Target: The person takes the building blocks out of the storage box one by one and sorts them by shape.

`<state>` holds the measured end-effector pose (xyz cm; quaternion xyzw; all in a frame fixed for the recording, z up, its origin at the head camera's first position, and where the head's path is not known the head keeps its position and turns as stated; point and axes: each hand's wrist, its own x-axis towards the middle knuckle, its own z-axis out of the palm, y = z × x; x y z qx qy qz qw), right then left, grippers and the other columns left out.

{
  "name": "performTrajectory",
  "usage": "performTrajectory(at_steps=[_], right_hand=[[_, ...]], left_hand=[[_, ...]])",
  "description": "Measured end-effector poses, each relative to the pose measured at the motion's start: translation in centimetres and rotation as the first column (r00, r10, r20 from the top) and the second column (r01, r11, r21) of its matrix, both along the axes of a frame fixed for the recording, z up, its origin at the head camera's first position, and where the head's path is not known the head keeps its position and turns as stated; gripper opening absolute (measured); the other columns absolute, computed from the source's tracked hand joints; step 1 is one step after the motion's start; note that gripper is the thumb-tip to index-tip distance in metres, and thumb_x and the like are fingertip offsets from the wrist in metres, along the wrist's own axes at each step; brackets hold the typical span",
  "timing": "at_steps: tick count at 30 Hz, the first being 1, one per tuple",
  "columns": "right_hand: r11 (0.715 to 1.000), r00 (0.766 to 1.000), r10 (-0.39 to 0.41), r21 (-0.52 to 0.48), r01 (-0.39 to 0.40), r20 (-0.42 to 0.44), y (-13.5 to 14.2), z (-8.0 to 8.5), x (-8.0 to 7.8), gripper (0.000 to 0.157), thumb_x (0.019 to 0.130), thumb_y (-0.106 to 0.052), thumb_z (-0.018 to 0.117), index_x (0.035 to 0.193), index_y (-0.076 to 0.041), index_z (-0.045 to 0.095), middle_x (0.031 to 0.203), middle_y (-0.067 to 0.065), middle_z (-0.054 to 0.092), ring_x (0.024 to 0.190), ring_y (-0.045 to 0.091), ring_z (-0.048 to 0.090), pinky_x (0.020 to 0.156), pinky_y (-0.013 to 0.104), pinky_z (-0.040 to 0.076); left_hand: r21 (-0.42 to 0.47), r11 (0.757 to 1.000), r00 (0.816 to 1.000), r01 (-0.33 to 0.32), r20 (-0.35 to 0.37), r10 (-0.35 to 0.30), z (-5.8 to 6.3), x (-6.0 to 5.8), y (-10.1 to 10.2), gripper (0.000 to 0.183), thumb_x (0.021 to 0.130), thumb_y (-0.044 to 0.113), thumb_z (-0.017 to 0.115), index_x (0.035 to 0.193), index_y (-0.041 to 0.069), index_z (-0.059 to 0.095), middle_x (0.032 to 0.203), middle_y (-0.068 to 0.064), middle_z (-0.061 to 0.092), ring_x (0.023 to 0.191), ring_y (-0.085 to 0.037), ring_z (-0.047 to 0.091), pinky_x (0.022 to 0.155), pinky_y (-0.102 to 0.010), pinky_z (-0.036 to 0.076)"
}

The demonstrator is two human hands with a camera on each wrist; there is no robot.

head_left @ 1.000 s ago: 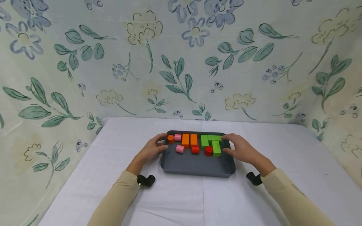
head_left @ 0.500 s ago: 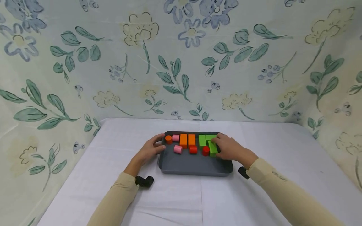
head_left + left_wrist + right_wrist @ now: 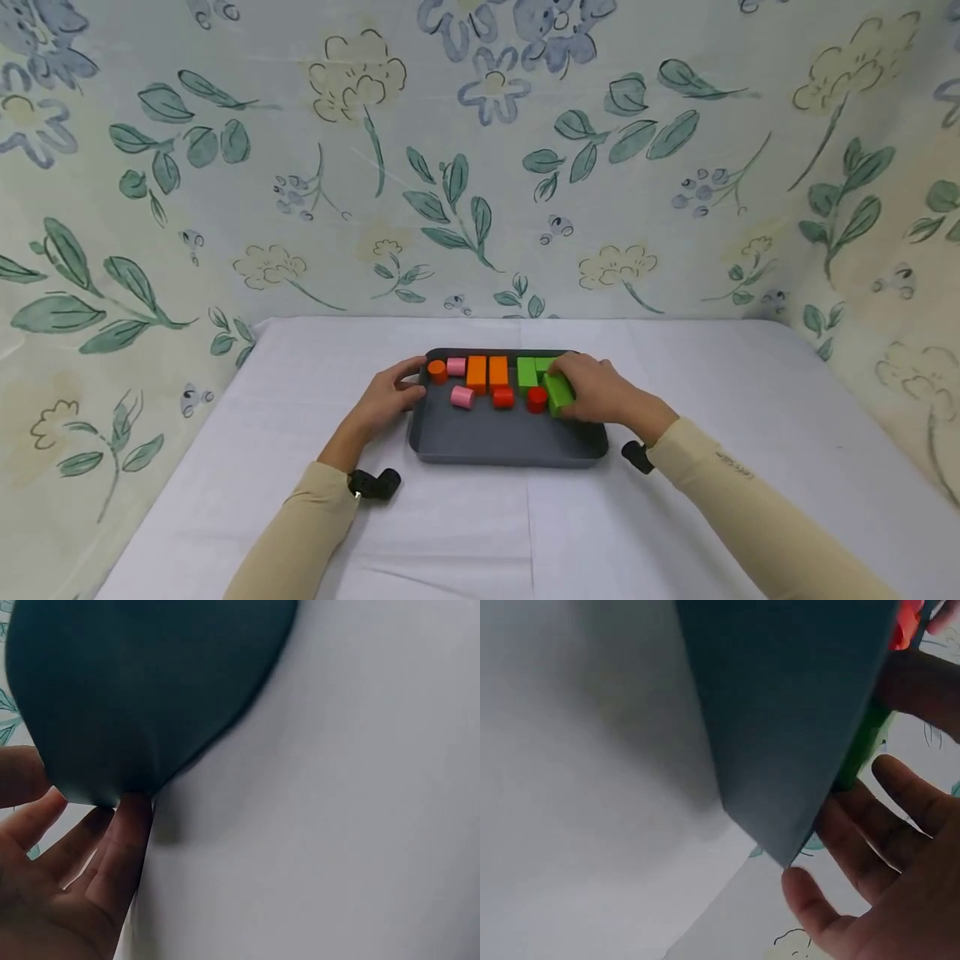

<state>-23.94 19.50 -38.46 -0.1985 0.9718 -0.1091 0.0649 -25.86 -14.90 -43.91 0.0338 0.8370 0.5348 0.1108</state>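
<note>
Leaving the rim of the tray (image 3: pixel 502 443), the right hand (image 3: pixel 596 390) in the head view pinches a tilted green block (image 3: pixel 557 394) at the tray's right, perhaps adjusting it. Left wrist: the left hand (image 3: pixel 60 906), fingers extended, touches the tray. Right wrist: fingers flank the block.

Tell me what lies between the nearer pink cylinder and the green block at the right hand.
The head view shows a sideways red cylinder, then an upright red cylinder, between the pink cylinder and green block.
</note>
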Motion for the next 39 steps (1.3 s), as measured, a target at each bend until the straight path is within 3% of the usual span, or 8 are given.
performTrajectory(at_steps=[4, 9, 20, 27, 39], right_hand=[[0.994, 0.998, -0.023, -0.112, 0.017, -0.052, 1.2, 1.2, 0.0, 0.065, 0.079, -0.024, 0.081, 0.136, -0.006, 0.053, 0.129, 0.014, 0.057, 0.107, 0.028, 0.056, 0.096, 0.048, 0.054], [0.986, 0.994, -0.081, -0.155, 0.069, -0.074, 2.9, 2.3, -0.2, 0.064, 0.081, -0.021, 0.078, 0.138, -0.004, 0.052, 0.128, 0.017, 0.053, 0.114, 0.035, 0.057, 0.096, 0.049, 0.055], [0.976, 0.991, -0.132, -0.178, 0.127, -0.015, 6.2, 0.9, -1.1, 0.065, 0.081, -0.023, 0.077, 0.137, 0.002, 0.053, 0.124, 0.022, 0.054, 0.112, 0.037, 0.059, 0.093, 0.050, 0.054], [0.975, 0.987, -0.156, -0.154, 0.158, 0.027, 7.4, 0.2, -1.6, 0.063, 0.080, -0.013, 0.077, 0.136, 0.002, 0.053, 0.126, 0.023, 0.050, 0.111, 0.037, 0.056, 0.096, 0.050, 0.053], [0.978, 0.985, -0.142, -0.136, 0.155, 0.102, 7.3, -0.9, -2.0, 0.066, 0.079, -0.009, 0.076, 0.139, 0.000, 0.050, 0.138, 0.022, 0.050, 0.119, 0.036, 0.053, 0.104, 0.055, 0.047]], left_hand=[[0.003, 1.000, 0.999, -0.028, 0.017, 0.028, 0.1, 0.1, -0.1, 0.059, 0.094, 0.013, 0.058, 0.150, 0.024, 0.044, 0.156, -0.009, 0.043, 0.131, -0.032, 0.056, 0.102, -0.044, 0.053], [0.008, 0.999, 0.999, -0.043, 0.025, 0.043, 0.0, 0.0, 0.0, 0.059, 0.094, 0.015, 0.057, 0.150, 0.025, 0.043, 0.156, -0.011, 0.043, 0.132, -0.032, 0.054, 0.104, -0.046, 0.051], [0.047, 0.991, 0.990, -0.127, 0.063, 0.124, 0.1, 0.3, -0.1, 0.053, 0.097, 0.014, 0.056, 0.148, 0.025, 0.047, 0.154, -0.013, 0.045, 0.132, -0.031, 0.054, 0.101, -0.042, 0.054], [0.061, 0.987, 0.984, -0.147, 0.112, 0.140, 0.2, 0.5, -0.5, 0.053, 0.097, 0.013, 0.056, 0.148, 0.026, 0.047, 0.155, -0.014, 0.044, 0.133, -0.032, 0.052, 0.098, -0.041, 0.056], [0.097, 0.995, 0.989, -0.038, 0.144, 0.023, 0.3, 0.3, -1.7, 0.055, 0.099, 0.016, 0.054, 0.152, 0.027, 0.039, 0.156, -0.019, 0.040, 0.133, -0.038, 0.052, 0.097, -0.047, 0.056]])
